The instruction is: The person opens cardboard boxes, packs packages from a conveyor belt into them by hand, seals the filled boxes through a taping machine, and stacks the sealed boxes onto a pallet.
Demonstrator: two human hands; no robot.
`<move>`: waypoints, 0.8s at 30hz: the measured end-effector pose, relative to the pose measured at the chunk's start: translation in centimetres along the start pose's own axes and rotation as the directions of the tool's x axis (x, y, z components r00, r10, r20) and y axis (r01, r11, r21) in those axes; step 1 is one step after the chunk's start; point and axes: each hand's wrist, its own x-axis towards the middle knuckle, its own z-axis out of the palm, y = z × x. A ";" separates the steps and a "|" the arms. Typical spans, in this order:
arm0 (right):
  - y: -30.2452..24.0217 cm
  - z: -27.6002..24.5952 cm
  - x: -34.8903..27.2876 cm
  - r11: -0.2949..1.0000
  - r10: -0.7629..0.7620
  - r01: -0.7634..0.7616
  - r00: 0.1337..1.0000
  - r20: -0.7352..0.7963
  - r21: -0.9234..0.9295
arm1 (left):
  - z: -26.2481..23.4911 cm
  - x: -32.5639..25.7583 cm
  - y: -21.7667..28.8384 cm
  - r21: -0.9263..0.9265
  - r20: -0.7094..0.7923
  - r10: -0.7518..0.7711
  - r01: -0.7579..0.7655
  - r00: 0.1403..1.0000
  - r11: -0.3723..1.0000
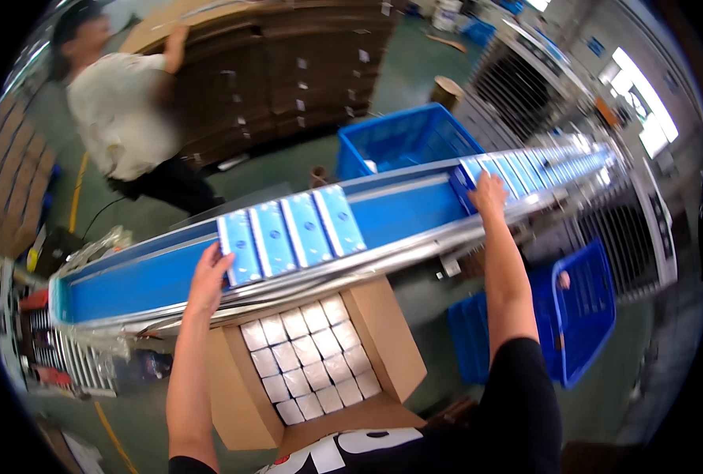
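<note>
On the blue conveyor belt (406, 216) stands a row of several blue-and-white soft packs (310, 227), side by side. My left hand (208, 278) is at the row's left end, fingers apart and touching the side of the leftmost pack (241, 246). Farther right, my right hand (489, 194) has its fingers bent over the front pack (463, 186) of a long, tight line of packs (537, 170). Below the belt, right in front of me, an open cardboard box (387, 336) holds rows of white-ended packs (312, 359).
Behind the belt sits a blue crate (410, 130); another blue crate (576, 316) is at the right. A person (122, 110) in a light shirt stands at the far left beside stacked brown cartons (288, 75). The belt's metal rail (414, 246) runs between me and the packs.
</note>
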 end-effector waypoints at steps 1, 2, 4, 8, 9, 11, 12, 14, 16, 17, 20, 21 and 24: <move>0.5 1.1 0.4 0.996 -0.030 0.029 1.000 0.003 0.080 | 0.4 0.0 0.4 -0.031 0.028 -0.016 0.017 0.999 0.999; -0.2 1.3 0.2 0.983 -0.078 0.074 0.997 0.019 0.169 | 0.2 0.2 0.4 -0.043 0.005 -0.029 0.029 1.000 0.999; -1.7 0.4 -1.0 0.944 -0.113 0.016 0.954 0.276 0.331 | 0.9 -0.3 1.7 -0.079 0.017 -0.096 0.097 0.995 0.992; -9.4 -1.7 -6.3 0.838 -0.492 0.307 0.782 0.381 0.452 | 1.2 0.0 2.5 -0.061 -0.002 -0.179 0.179 0.984 0.982; -12.1 -1.2 -9.0 0.712 -0.620 0.392 0.741 0.259 0.582 | 1.2 0.0 2.6 -0.034 0.021 -0.189 0.190 0.982 0.981; -18.2 -1.6 -13.5 0.710 -0.648 0.440 0.714 0.264 0.550 | 0.8 1.1 0.7 0.169 0.053 -0.047 0.037 0.997 0.985; -19.1 -1.3 -14.3 0.589 -0.679 0.399 0.716 0.163 0.702 | 0.3 2.0 -0.5 0.344 -0.065 0.054 -0.028 0.996 0.938; -19.8 -3.8 -15.2 0.645 -0.638 0.330 0.729 0.248 0.689 | -0.2 1.6 1.7 0.238 0.025 -0.049 0.041 0.998 0.970; -19.5 -5.7 -15.6 0.641 -0.631 0.362 0.751 0.196 0.677 | 0.2 -0.4 4.9 0.201 0.117 0.062 -0.084 0.991 0.976; -19.6 -7.5 -16.5 0.636 -0.633 0.370 0.752 0.184 0.677 | -0.6 -1.1 5.3 0.225 0.104 0.090 -0.111 0.991 0.968; -18.4 -13.9 -19.8 0.523 -0.651 0.443 0.759 0.006 0.728 | -1.3 -5.8 8.1 0.437 -0.065 0.312 -0.254 0.948 0.863; -17.9 -15.2 -21.4 0.507 -0.648 0.464 0.761 -0.033 0.727 | -1.3 -9.1 10.1 0.536 -0.088 0.329 -0.233 0.940 0.812; -14.2 -15.7 -27.2 0.444 -0.711 0.576 0.692 -0.121 0.687 | -1.3 -17.5 9.9 0.622 -0.008 0.380 -0.293 0.925 0.727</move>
